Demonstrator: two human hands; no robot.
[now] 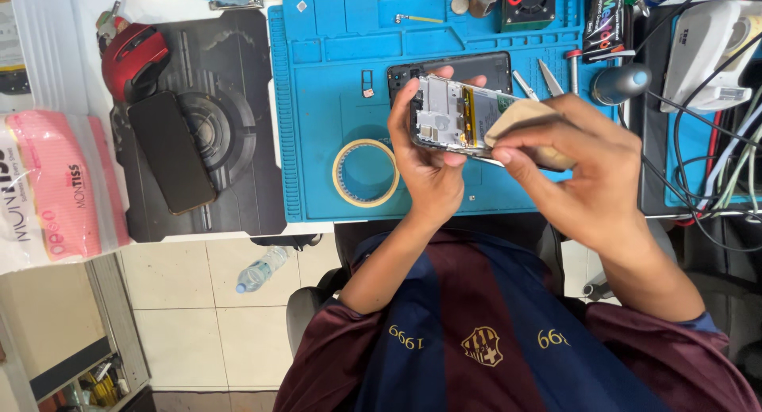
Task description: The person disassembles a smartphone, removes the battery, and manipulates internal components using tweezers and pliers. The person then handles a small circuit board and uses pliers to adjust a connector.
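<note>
Over the blue mat's [317,142] middle, the left hand [429,162] grips an opened phone [452,114] (innards exposed) while the right hand [583,170] pinches a tan cloth [524,126] against it — hard rubbing could likely snag delicate parts, or a loosened grip drop the phone.

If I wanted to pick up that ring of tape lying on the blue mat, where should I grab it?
Probably by its rim. The tape roll lies flat on the blue mat with its hole facing up, so coming straight down from above, one finger inside the ring and the thumb outside its wall, looks surest. Its near-left side is free; the left hand, holding an opened phone, sits close on its right.
</note>
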